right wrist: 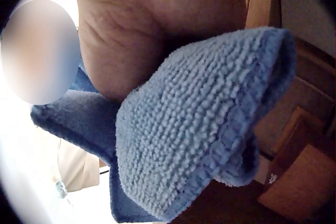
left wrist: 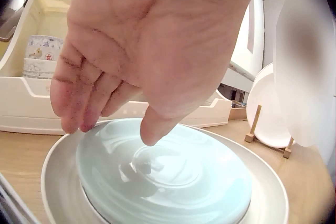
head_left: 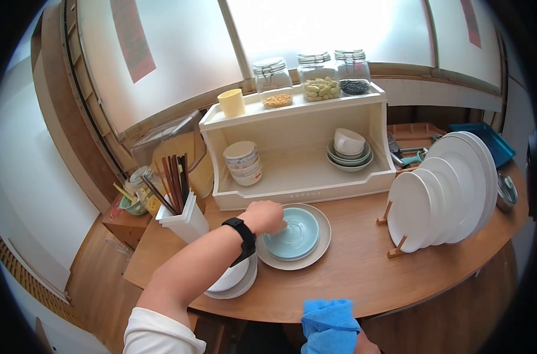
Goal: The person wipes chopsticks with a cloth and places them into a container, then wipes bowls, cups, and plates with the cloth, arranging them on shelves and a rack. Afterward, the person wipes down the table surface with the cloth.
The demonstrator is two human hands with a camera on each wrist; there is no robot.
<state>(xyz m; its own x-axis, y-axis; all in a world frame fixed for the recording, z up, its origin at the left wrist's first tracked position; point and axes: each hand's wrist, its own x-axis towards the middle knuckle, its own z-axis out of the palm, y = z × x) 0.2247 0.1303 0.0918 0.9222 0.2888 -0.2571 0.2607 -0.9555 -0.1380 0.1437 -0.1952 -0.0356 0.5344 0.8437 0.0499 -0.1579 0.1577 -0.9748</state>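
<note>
My left hand [head_left: 265, 217] is at the far left edge of a light blue plate [head_left: 298, 236]. In the left wrist view its fingertips are right at the rim, with the thumb reaching over the plate's top face. That plate lies on a larger off-white plate [head_left: 325, 239] on the table. Partly behind my left forearm is a stack of white plates [head_left: 245, 282]. At the table's front edge my right hand [head_left: 366, 343] grips a bunched blue cloth [head_left: 327, 324], which covers its fingers in the right wrist view.
A cream shelf [head_left: 304, 192] holds stacked bowls [head_left: 243, 162], nested bowls with a cup [head_left: 349, 143] and, on top, glass jars [head_left: 318, 79]. White plates [head_left: 413, 212] stand in a wooden rack at right. A white holder [head_left: 186, 218] with chopsticks stands at left.
</note>
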